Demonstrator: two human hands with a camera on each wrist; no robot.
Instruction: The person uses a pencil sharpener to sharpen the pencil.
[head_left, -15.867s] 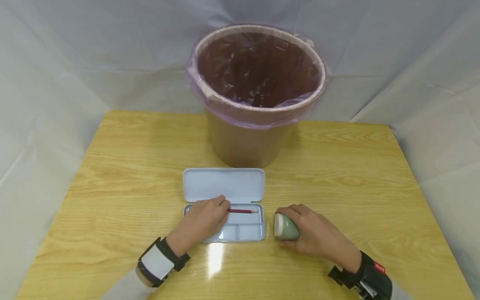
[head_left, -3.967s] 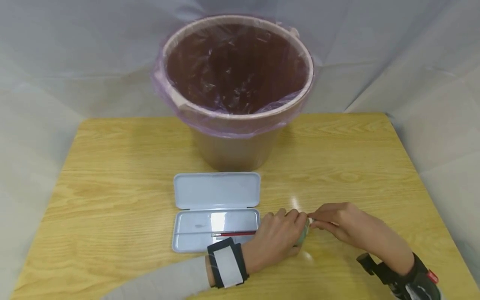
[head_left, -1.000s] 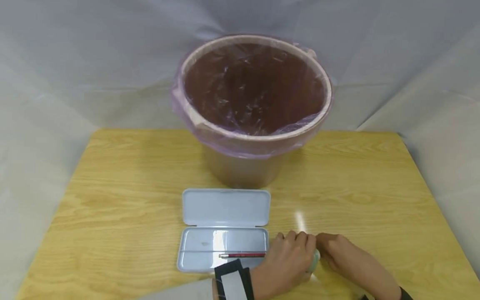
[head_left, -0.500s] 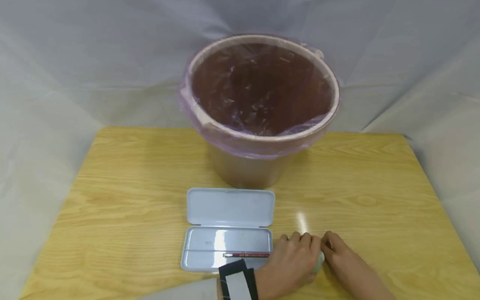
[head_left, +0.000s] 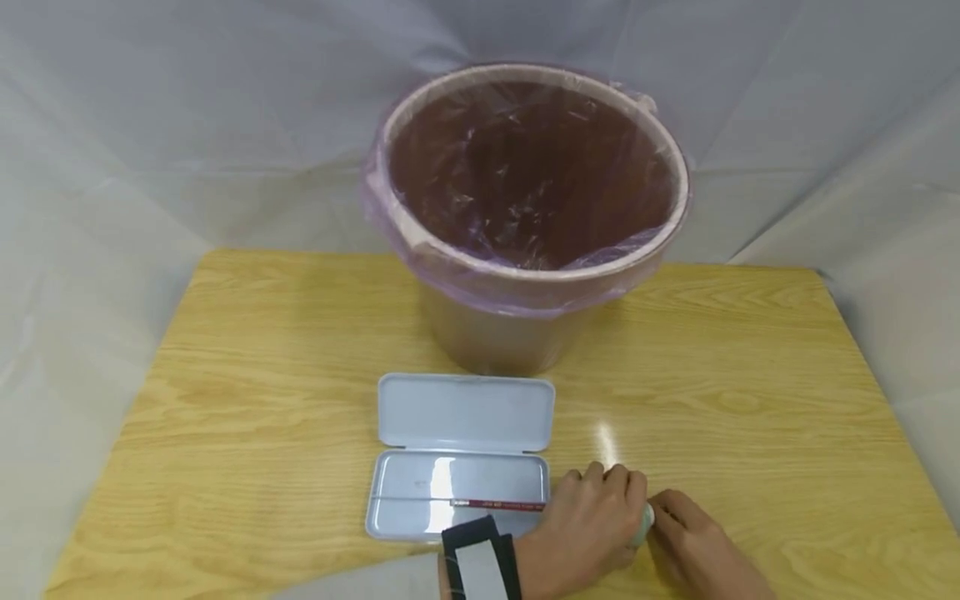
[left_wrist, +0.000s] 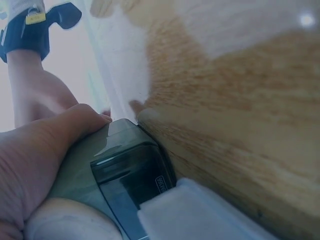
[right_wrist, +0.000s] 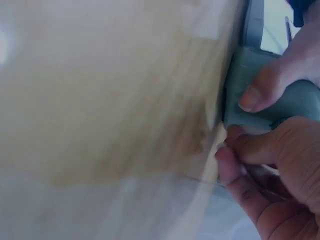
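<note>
My left hand [head_left: 592,521] grips a green pencil sharpener [head_left: 644,527] on the table, right of the open pencil case [head_left: 465,412]. In the left wrist view the sharpener [left_wrist: 75,170] shows a dark see-through drawer [left_wrist: 132,175]. The left thumb [right_wrist: 257,95] presses its side in the right wrist view. At the sharpener's right end, my right hand [head_left: 701,546] pinches a small pale thing [right_wrist: 221,145] between thumb and forefinger; the fingers hide most of it, and I cannot tell what it is. A red pencil [head_left: 502,505] lies in the case, its right end behind the left hand.
Behind the pencil case stands a large brown bin [head_left: 495,342] lined with a thin purple bag [head_left: 480,296]. The wooden table [head_left: 262,375] runs back to pale cloth [head_left: 225,125] hung around it.
Earlier the right hand held the sharpener and the left was at the case; now the left holds it. Over the last second the right hand turns and lowers slightly at the sharpener's end.
</note>
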